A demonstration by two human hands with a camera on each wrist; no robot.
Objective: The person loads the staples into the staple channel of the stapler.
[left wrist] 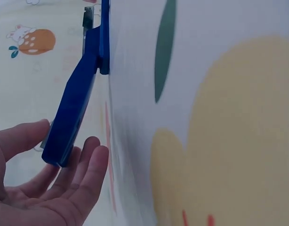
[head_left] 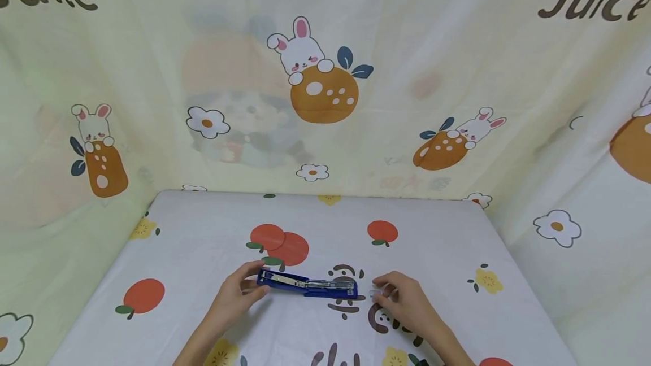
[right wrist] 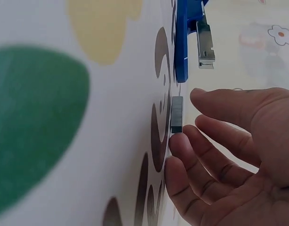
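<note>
While left hand (head_left: 236,293) holds its end, blue stapler (head_left: 308,286) gapes, silver inside | right hand (head_left: 407,299) unclosed beside staples (right wrist: 177,113)

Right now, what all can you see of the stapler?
The stapler looks like dark blue plastic and bare metal. It is opened out lengthwise: its base appears to rest on the printed cloth toward the right, a slim metal rail above it, while the cover is folded back leftward, tilting up off the cloth. The left hand grips the cover's outer end.

blue stapler (head_left: 307,286), wide open, one half aslant, small silvery strip (right wrist: 177,114) just beyond its flat end
</note>
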